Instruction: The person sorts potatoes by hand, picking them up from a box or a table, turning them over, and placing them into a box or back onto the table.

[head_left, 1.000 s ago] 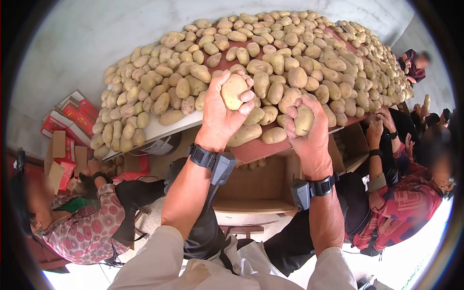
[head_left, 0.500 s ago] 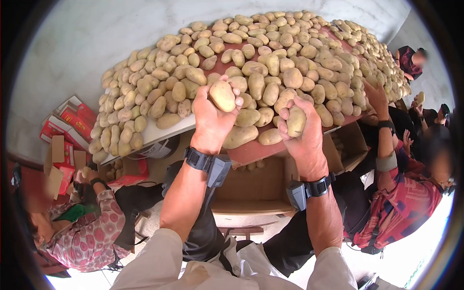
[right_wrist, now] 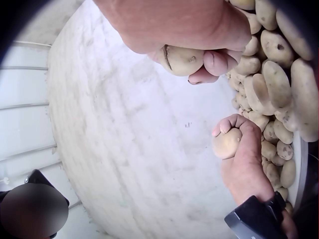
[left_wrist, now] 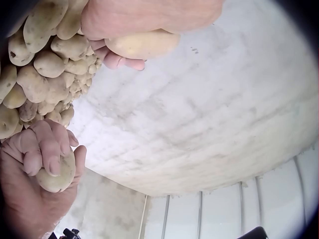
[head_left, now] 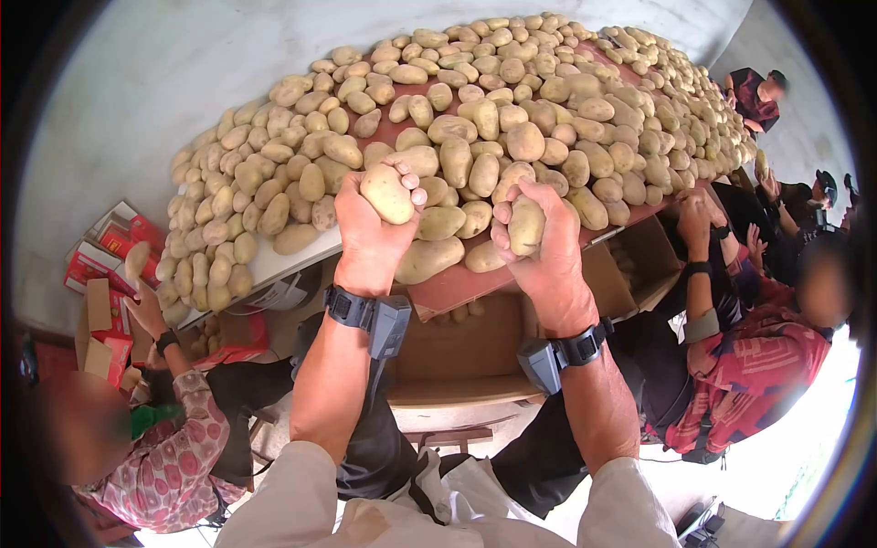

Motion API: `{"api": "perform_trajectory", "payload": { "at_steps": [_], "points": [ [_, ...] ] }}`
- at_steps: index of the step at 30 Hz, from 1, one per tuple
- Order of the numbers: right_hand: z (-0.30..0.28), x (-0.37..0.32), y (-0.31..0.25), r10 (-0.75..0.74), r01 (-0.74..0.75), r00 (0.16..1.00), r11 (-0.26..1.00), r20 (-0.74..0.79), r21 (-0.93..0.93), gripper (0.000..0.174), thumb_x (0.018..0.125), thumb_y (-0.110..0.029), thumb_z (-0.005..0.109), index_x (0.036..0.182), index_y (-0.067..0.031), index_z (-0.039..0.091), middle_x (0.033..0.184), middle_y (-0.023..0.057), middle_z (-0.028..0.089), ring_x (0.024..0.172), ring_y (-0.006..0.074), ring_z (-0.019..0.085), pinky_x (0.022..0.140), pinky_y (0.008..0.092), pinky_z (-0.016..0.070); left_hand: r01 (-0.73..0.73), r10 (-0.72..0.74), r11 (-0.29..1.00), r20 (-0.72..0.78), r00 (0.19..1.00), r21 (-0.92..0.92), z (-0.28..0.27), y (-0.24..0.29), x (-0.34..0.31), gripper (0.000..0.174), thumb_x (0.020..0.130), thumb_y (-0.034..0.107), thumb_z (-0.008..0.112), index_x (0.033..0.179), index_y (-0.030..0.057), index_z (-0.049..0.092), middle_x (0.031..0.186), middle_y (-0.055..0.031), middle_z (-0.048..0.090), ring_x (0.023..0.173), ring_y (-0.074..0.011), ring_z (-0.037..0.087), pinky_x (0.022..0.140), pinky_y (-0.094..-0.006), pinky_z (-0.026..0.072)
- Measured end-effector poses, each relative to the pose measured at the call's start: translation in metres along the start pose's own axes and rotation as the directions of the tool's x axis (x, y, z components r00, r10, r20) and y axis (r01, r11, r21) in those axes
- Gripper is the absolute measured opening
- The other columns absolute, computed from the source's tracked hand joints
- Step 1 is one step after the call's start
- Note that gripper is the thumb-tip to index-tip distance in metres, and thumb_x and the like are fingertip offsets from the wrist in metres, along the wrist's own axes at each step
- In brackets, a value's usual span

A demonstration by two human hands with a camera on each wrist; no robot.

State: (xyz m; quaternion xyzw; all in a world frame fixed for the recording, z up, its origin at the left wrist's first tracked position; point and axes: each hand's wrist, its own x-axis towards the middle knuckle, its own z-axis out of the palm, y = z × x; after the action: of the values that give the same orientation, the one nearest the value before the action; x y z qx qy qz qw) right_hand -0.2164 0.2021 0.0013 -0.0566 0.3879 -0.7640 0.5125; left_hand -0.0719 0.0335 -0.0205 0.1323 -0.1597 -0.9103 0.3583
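Observation:
In the head view my left hand (head_left: 373, 228) grips a smooth, pale potato (head_left: 387, 194), its fingers curled round the far side. My right hand (head_left: 551, 251) holds a second potato (head_left: 526, 227) between thumb and curled fingers. A dark curved line and a small spot mark the right-hand potato (right_wrist: 182, 60) in the right wrist view. Both hands are raised at the near edge of a big heap of potatoes (head_left: 525, 142), spread over a table with a red top (head_left: 454, 289). Larger potatoes (head_left: 429, 260) lie on the table between the hands.
An open cardboard box (head_left: 457, 361) stands below the table edge in front of my lap, another box (head_left: 607, 274) to its right. Red cartons (head_left: 114, 242) are stacked at left. One person (head_left: 174, 438) sits at left, another (head_left: 749, 374) at right. A pale wall (head_left: 183, 91) rises behind.
Both hands keep their potatoes, and they appear further left in the head view as the whole scene shifts. The person at left has raised a hand with a potato.

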Motion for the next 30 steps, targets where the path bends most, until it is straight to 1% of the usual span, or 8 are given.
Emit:
{"api": "perform_trajectory", "payload": {
  "at_steps": [4,7,9,15,19,24,28,30],
  "points": [
    [-0.001,0.001,0.001,0.004,-0.004,1.0,1.0,0.011,-0.005,0.023,0.095,-0.034,0.064,0.099,-0.013,0.056,0.078,0.004,0.059,0.066,0.017,0.056,0.056,0.027,0.0402,0.004,-0.004,1.0,-0.018,1.0,-0.011,0.0,-0.002,0.0,0.036,0.103,0.029,0.031,0.106,0.0036,0.056,0.096,-0.0099,0.058,0.082,-0.0234,0.056,0.071,-0.0383,0.0488],
    [-0.003,0.004,0.003,0.025,-0.022,0.998,0.999,-0.052,0.05,0.023,0.097,-0.035,0.062,0.102,-0.0127,0.056,0.079,0.0044,0.06,0.069,0.019,0.057,0.059,0.0292,0.0425,-0.084,0.086,0.996,-0.147,0.985,0.019,0.013,-0.007,-0.003,0.032,0.104,0.028,0.036,0.113,0.0027,0.054,0.104,-0.0111,0.058,0.091,-0.0246,0.058,0.079,-0.0409,0.0494],
    [-0.007,0.007,0.004,0.009,-0.006,1.0,0.995,-0.027,0.097,0.023,0.099,-0.033,0.059,0.106,-0.0115,0.056,0.088,0.0059,0.062,0.076,0.0223,0.06,0.066,0.0323,0.045,-0.072,0.075,0.997,-0.147,0.986,0.028,0.016,-0.006,-0.004,0.04,0.109,0.031,0.033,0.128,0.0004,0.05,0.128,-0.0154,0.055,0.116,-0.0299,0.056,0.094,-0.0464,0.0488],
    [-0.007,0.006,0.007,-0.041,0.036,0.999,0.988,0.026,0.151,0.027,0.1,-0.028,0.057,0.119,-0.0081,0.056,0.115,0.0075,0.064,0.102,0.0274,0.064,0.08,0.0404,0.0518,-0.037,0.042,0.997,-0.071,0.997,0.071,0.013,-0.01,-0.002,0.031,0.107,0.022,0.048,0.131,0.0019,0.049,0.136,-0.0156,0.052,0.126,-0.0309,0.053,0.103,-0.049,0.0452],
    [-0.001,0.006,0.008,-0.063,0.051,0.994,0.99,0.086,0.13,0.031,0.101,-0.03,0.058,0.124,-0.0076,0.055,0.119,0.0065,0.064,0.107,0.0267,0.064,0.085,0.0429,0.0534,-0.06,0.061,0.996,-0.008,0.998,0.063,0.009,-0.012,-0.002,0.03,0.107,0.023,0.056,0.129,0.004,0.052,0.132,-0.0129,0.056,0.125,-0.0299,0.055,0.099,-0.0462,0.0472],
    [-0.008,0.007,0.01,-0.099,0.095,0.987,0.995,0.127,0.037,0.038,0.104,-0.044,0.061,0.122,-0.0104,0.059,0.11,0.0024,0.066,0.097,0.019,0.064,0.07,0.0307,0.0458,-0.11,0.111,0.992,-0.007,0.994,0.06,0.009,-0.008,0.0,0.026,0.104,0.029,0.064,0.115,0.0061,0.062,0.115,-0.0076,0.065,0.116,-0.0272,0.061,0.085,-0.0379,0.0522],
    [-0.007,0.008,0.008,-0.063,0.048,0.982,0.995,0.177,0.087,0.035,0.106,-0.041,0.058,0.124,-0.011,0.058,0.108,0.0052,0.067,0.088,0.0171,0.062,0.061,0.0249,0.0438,-0.127,0.131,0.988,-0.047,0.99,0.089,0.009,-0.008,0.001,0.024,0.104,0.03,0.065,0.111,0.0072,0.063,0.112,-0.0076,0.066,0.113,-0.0266,0.062,0.082,-0.0372,0.0522],
    [-0.003,0.008,0.011,-0.084,0.08,0.995,0.993,0.045,0.087,0.032,0.107,-0.04,0.057,0.123,-0.0129,0.059,0.106,0.0041,0.066,0.085,0.0161,0.06,0.057,0.0237,0.0386,-0.099,0.099,0.991,0.015,0.995,0.09,0.0,-0.008,0.005,0.023,0.104,0.03,0.065,0.11,0.0081,0.063,0.11,-0.007,0.066,0.11,-0.0259,0.063,0.079,-0.0365,0.0514]
  ]
}}
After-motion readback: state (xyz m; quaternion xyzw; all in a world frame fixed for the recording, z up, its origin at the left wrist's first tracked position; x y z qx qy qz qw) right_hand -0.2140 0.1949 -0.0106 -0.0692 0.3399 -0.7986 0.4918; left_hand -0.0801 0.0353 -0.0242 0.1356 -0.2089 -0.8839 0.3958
